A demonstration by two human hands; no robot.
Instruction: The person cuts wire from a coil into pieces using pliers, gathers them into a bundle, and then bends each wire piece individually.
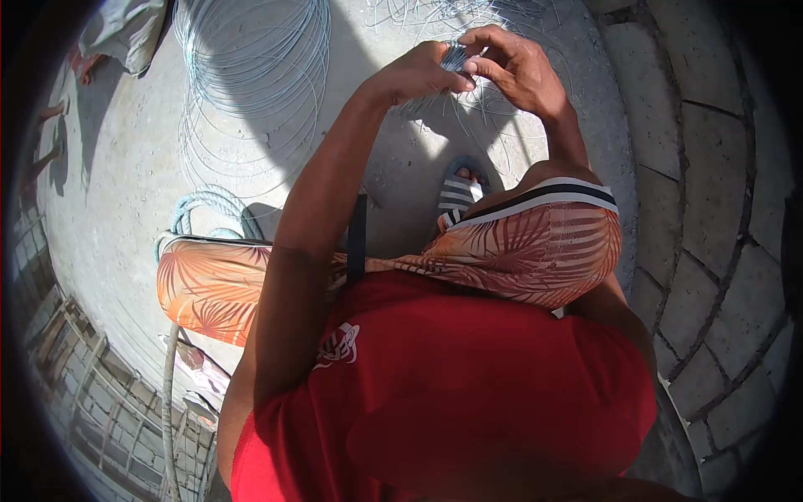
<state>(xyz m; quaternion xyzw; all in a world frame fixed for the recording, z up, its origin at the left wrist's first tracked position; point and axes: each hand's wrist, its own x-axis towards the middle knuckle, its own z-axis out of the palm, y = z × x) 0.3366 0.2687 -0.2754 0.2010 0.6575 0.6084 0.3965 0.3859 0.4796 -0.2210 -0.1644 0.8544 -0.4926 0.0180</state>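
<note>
Twelve o'clock: left hand [418, 77] and right hand [520, 74], fingers closed on the wire [456, 57] from both sides, likely steadying it; coil [251, 67] at eleven.

Wire bundle [454, 57]: a short bunch of thin, silver-grey metal strands, lying close together and roughly parallel, held up above the concrete floor at the far centre of the scene. Its left end is pinched in the left hand [418, 75]; its right end is covered by the curled fingers of the right hand [519, 71]. Only the short middle stretch between the hands shows, lit by sun.
</note>
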